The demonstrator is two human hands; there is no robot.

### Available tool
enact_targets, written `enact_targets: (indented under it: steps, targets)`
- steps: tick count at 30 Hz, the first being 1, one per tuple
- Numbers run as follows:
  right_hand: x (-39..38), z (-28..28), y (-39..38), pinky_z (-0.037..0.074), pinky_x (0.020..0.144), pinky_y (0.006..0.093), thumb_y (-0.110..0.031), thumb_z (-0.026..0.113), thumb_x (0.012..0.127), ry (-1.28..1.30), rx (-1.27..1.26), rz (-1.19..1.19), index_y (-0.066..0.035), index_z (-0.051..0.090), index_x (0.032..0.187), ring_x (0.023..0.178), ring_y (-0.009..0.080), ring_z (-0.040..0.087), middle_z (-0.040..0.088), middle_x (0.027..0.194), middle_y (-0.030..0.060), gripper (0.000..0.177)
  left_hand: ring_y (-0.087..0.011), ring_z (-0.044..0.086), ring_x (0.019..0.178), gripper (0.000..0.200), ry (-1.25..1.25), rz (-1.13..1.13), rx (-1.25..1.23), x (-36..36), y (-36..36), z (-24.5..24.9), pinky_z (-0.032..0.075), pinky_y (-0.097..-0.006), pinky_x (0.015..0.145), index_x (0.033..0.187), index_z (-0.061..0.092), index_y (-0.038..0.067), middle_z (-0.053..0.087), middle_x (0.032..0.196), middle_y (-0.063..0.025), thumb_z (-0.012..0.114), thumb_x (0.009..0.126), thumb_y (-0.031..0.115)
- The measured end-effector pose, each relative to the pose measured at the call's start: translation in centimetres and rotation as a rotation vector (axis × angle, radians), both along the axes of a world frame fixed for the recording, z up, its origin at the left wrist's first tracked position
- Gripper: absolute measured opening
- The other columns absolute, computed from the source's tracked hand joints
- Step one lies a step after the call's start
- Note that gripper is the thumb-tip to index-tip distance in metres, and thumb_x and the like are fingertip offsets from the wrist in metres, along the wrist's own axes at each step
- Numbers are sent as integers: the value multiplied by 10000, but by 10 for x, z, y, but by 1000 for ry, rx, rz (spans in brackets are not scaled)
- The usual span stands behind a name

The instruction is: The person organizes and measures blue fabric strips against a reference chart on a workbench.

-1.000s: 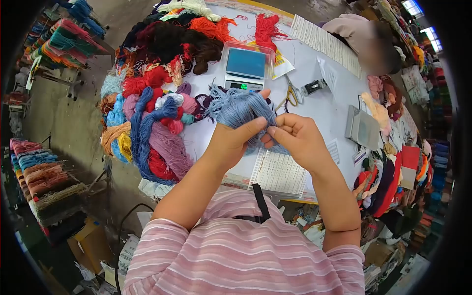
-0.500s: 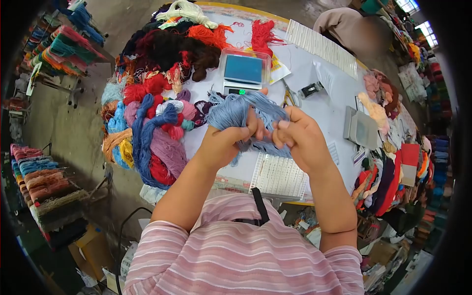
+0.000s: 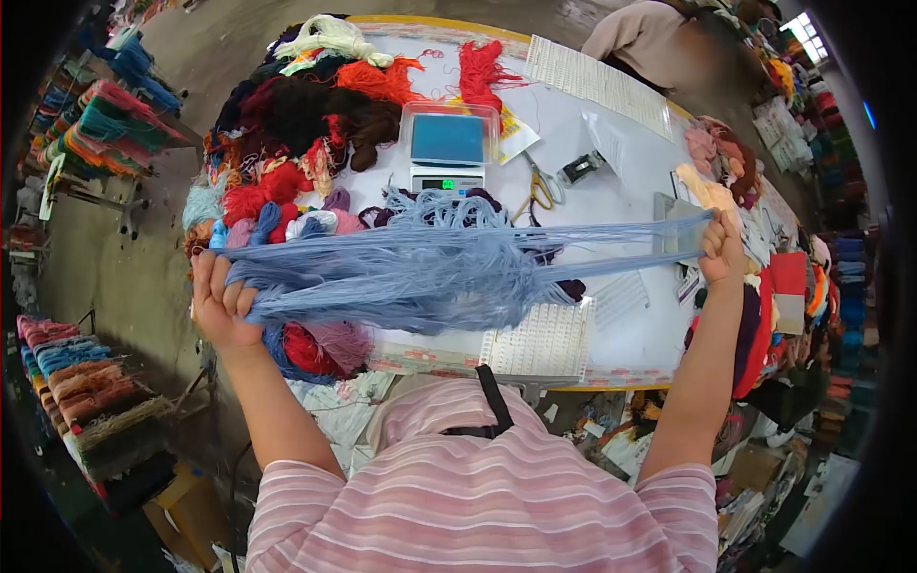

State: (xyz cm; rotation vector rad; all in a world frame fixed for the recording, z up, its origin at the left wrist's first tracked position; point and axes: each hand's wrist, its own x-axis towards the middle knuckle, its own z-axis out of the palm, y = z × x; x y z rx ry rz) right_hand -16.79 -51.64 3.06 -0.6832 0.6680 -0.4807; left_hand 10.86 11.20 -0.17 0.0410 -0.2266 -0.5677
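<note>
A light blue skein of yarn [image 3: 411,272] is stretched wide across the front of the table, with loose loops bunched along its middle. My left hand [image 3: 223,298] is closed round its thick end at the left. At the right, my right hand [image 3: 723,248] grips a thinner part, where the strands split into two narrow bands. Just behind the yarn stands a digital scale [image 3: 447,141] with a blue pan and a lit green display. Dark purple yarn [image 3: 571,289] shows partly from under the blue strands.
Heaped skeins of many colours [image 3: 334,105] cover the table's left side. Scissors [image 3: 541,186] and a small black object [image 3: 583,168] lie right of the scale. White punched sheets [image 3: 540,339] lie at the near edge. Another person [image 3: 640,43] is at the far right side.
My hands were close together over the bunched blue yarn. They have moved far apart, left and right, and the skein is now drawn out between them.
</note>
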Motion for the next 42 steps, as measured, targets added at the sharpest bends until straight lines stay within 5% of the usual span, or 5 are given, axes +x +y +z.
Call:
enact_targets:
  steps: [8, 15, 21, 34, 42]
  targets:
    - [31, 10, 50, 159, 357, 193, -244, 490, 940, 249, -285, -28, -27, 550, 966, 423, 28, 192, 232, 548, -75, 227, -65, 295, 446, 251, 183, 167, 517, 3, -61, -7, 271, -214, 399, 861, 472, 100, 324, 598, 27, 389, 975, 308]
    - [103, 21, 197, 227, 413, 194, -237, 497, 909, 156, -404, 497, -15, 597, 986, 477, 22, 305, 303, 591, -60, 256, -212, 612, 858, 340, 64, -377, 730, -68, -161, -8, 503, -338, 783, 1104, 540, 3, 613, 1007, -123, 463, 930, 285]
    - [119, 38, 291, 423, 585, 219, -127, 564, 879, 302, -1252, 905, 9, 538, 946, 670, 58, 497, 540, 733, 10, 154, -268, 494, 1159, 478, 171, -533, 399, -94, -201, 5, 399, -389, 976, 1306, 411, 26, 488, 1287, -144, 429, 935, 328]
    - [76, 37, 301, 397, 571, 254, -84, 689, 744, 251, -1073, 555, -34, 588, 1015, 623, 69, 470, 540, 702, 14, 293, -326, 281, 1322, 527, -309, -212, 382, -112, -207, 50, 265, -444, 1063, 1356, 356, 57, 337, 1402, -185, 412, 912, 335]
    - [62, 47, 284, 441, 736, 230, -31, 541, 850, -69, -488, 632, -21, 533, 874, 805, 85, 566, 624, 859, 57, 27, -186, 523, 1071, 845, -519, -161, 738, -115, -195, 68, 403, -323, 929, 1400, 281, 35, 550, 1124, -77, 711, 673, 37]
